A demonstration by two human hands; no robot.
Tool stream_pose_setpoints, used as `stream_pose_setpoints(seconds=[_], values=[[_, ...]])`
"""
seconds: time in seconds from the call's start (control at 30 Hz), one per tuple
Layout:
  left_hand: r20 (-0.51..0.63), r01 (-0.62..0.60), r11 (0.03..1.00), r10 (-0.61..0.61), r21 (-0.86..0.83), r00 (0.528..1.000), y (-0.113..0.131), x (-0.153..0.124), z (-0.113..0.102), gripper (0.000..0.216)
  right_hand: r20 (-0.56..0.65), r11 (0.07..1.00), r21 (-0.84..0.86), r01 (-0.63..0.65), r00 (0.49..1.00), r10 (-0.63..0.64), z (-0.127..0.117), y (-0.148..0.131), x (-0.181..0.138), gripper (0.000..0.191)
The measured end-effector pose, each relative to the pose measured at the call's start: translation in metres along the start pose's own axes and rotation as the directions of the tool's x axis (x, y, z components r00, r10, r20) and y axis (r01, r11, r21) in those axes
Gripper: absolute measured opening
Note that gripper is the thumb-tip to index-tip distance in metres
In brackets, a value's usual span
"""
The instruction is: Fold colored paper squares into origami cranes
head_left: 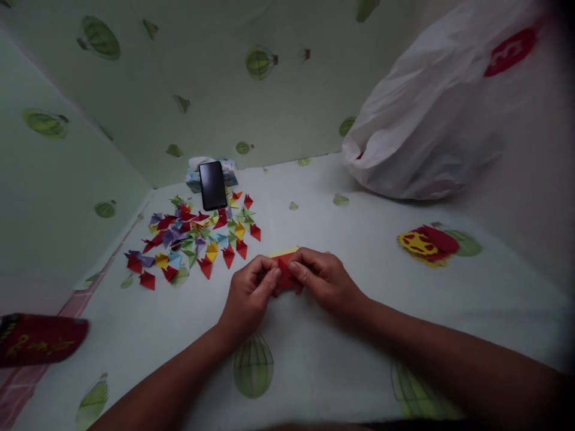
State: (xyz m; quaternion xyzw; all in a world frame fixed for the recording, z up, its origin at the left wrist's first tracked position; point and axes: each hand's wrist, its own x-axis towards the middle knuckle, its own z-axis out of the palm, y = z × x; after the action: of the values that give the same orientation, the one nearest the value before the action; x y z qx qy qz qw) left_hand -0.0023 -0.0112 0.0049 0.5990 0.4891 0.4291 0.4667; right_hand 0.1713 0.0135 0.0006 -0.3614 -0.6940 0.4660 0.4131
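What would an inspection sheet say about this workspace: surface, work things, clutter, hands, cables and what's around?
Surface: white tabletop with green balloon prints.
Work things: red paper; many small folded papers clustered beyond it to the left, in mixed colours.
Clutter: phone in front of a tissue box; yellow and red cutouts on the right.
Hands: left hand and right hand both pinch the red paper.
Cables: nothing seen.
Surroundings: balloon-print wall; white bag, back right.
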Motion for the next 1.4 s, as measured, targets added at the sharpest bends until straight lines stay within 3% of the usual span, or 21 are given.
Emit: stream_pose_setpoints(seconds=[0.13, 0.27, 0.33, 0.47, 0.53, 0.67, 0.87, 1.0, 1.1, 1.2, 1.4], values=[[0.089, -0.016, 0.998, 0.011, 0.058, 0.996, -0.002, -0.001, -0.001, 0.021, 0.039, 1.0, 0.001, -0.015, 0.999, 0.015, 0.0, 0.0, 0.0, 0.022], [0.135, -0.079, 0.986, 0.059, 0.148, 0.989, -0.003, -0.001, -0.002, 0.022, -0.039, 0.989, -0.15, 0.007, 0.999, -0.014, 0.004, -0.002, -0.003, 0.028], [0.114, -0.105, 0.978, 0.085, 0.181, 0.99, -0.003, -0.002, -0.002, 0.023, -0.036, 0.997, -0.071, -0.02, 0.999, 0.018, 0.006, -0.002, -0.003, 0.033], [0.038, -0.079, 0.995, 0.077, 0.055, 0.996, -0.004, -0.001, -0.001, 0.02, 0.08, 0.949, 0.305, -0.077, 0.995, 0.055, 0.006, -0.001, -0.001, 0.032], [-0.009, -0.057, 0.998, 0.056, -0.041, 0.998, -0.003, 0.0, 0.001, 0.016, 0.094, 0.915, 0.392, -0.092, 0.994, 0.06, 0.005, 0.0, 0.0, 0.028], [-0.069, -0.02, 0.985, 0.009, -0.17, 0.998, -0.001, 0.002, 0.002, 0.014, 0.088, 0.91, 0.403, -0.101, 0.994, 0.071, 0.006, 0.003, 0.001, 0.023], [-0.02, 0.049, 0.95, -0.058, -0.309, 0.998, -0.005, 0.004, 0.002, 0.014, 0.074, 0.922, 0.38, -0.079, 0.996, 0.055, 0.009, 0.005, 0.001, 0.014], [-0.002, 0.089, 0.919, -0.097, -0.383, 0.995, -0.01, 0.006, 0.003, 0.014, 0.045, 0.908, 0.402, -0.118, 0.993, 0.11, 0.009, 0.002, 0.0, 0.017], [-0.063, 0.065, 0.943, -0.09, -0.327, 0.994, -0.01, 0.006, 0.002, 0.012, -0.027, 0.933, 0.343, -0.112, 0.991, 0.129, 0.007, 0.002, 0.0, 0.02], [-0.134, -0.043, 0.983, 0.019, -0.18, 0.991, -0.007, 0.005, 0.001, 0.004, -0.037, 0.957, 0.271, -0.106, 0.992, 0.121, 0.007, 0.004, 0.0, 0.016], [-0.129, -0.219, 0.975, 0.223, 0.048, 0.966, -0.009, 0.006, -0.004, 0.005, 0.052, 0.884, 0.417, -0.209, 0.977, 0.206, 0.006, -0.002, 0.0, 0.025]])
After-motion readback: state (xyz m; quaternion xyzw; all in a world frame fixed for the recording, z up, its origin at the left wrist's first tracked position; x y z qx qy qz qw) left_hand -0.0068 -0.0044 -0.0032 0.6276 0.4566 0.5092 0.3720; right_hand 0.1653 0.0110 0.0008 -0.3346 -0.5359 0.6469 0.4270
